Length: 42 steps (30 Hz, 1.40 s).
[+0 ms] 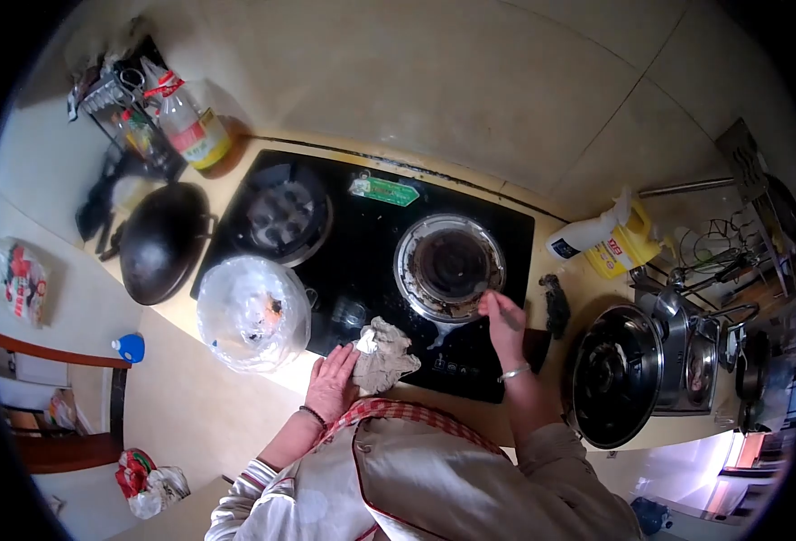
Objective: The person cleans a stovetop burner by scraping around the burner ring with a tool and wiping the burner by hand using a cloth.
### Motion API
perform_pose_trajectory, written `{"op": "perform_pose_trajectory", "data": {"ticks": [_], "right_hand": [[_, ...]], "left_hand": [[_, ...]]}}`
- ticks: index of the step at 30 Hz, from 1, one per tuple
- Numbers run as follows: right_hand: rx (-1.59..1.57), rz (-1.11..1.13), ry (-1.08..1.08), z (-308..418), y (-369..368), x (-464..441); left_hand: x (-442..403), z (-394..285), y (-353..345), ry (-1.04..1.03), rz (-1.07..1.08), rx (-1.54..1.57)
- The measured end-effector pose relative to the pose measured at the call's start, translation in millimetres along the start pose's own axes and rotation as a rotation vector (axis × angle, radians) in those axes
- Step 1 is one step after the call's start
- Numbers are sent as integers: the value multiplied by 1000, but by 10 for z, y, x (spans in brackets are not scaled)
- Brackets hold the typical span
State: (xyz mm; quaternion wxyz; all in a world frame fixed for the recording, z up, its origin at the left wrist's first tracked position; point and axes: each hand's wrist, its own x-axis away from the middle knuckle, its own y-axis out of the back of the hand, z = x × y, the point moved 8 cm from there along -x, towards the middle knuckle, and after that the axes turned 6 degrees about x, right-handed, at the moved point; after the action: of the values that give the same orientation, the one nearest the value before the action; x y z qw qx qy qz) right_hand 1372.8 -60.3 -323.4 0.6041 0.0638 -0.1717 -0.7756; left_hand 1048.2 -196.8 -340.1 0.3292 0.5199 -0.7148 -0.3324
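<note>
On the black glass stove [371,243], a round metal burner ring [450,269] with a dark centre sits at the right. My right hand [501,316] is at its lower right edge, fingers pinched together; whatever they hold is too small to make out. My left hand [333,379] lies with fingers extended at the stove's front edge, touching a crumpled grey-brown cloth [384,359]. A bin lined with a clear plastic bag [253,311], with scraps inside, stands left of the cloth.
Behind the bin is the left burner [280,212]. A wok [163,242] and an oil bottle [195,131] stand at the left. Right of the stove are a white spray bottle [587,233], a yellow bottle [621,248], a dark scrubber [555,307] and a large black pan [614,374].
</note>
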Motion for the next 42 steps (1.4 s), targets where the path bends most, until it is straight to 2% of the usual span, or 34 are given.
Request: {"op": "perform_pose_trajectory", "data": {"ticks": [2, 6, 10, 12, 13, 15, 16, 20, 22, 23, 27, 30, 32, 35, 40, 41, 42], "right_hand": [[-35, 30, -31, 6, -4, 102], [13, 42, 54, 194, -31, 65], [28, -59, 231, 357, -29, -132], [243, -96, 432, 506, -58, -127], [245, -93, 431, 489, -53, -117], [502, -74, 639, 684, -113, 43], [505, -72, 637, 681, -108, 76], [643, 20, 762, 691, -240, 299], [677, 187, 792, 721, -433, 435], [702, 186, 879, 763, -484, 502], [637, 226, 762, 831, -392, 400], [699, 50, 751, 745, -243, 248], [724, 59, 733, 742, -252, 254], [651, 167, 930, 910, -440, 460], [543, 119, 867, 998, -374, 330], [462, 100, 826, 1010, -315, 234], [337, 92, 675, 976, -266, 63]], "left_hand": [[-5, -3, 10, -5, -4, 4], [-1, -40, 59, -16, -1, -8], [-2, -9, 19, -18, 7, -5], [6, 2, 18, -17, 4, -7], [9, 2, 16, -21, 2, -13], [4, -6, 8, -24, 2, -13], [0, -6, 11, -20, 2, -10], [-6, 10, -5, -6, 8, -8], [-1, -1, 14, -8, 8, 5], [2, -6, 26, -11, 9, 15], [3, -1, 30, -16, 8, 1], [4, -28, 32, -15, -2, 5], [4, -29, 42, -16, -1, 5], [3, -13, 23, -13, 0, 1], [-8, -11, 40, -8, -9, -6], [6, -20, 37, -13, -8, -8], [19, -21, 35, -10, -3, -6]]}}
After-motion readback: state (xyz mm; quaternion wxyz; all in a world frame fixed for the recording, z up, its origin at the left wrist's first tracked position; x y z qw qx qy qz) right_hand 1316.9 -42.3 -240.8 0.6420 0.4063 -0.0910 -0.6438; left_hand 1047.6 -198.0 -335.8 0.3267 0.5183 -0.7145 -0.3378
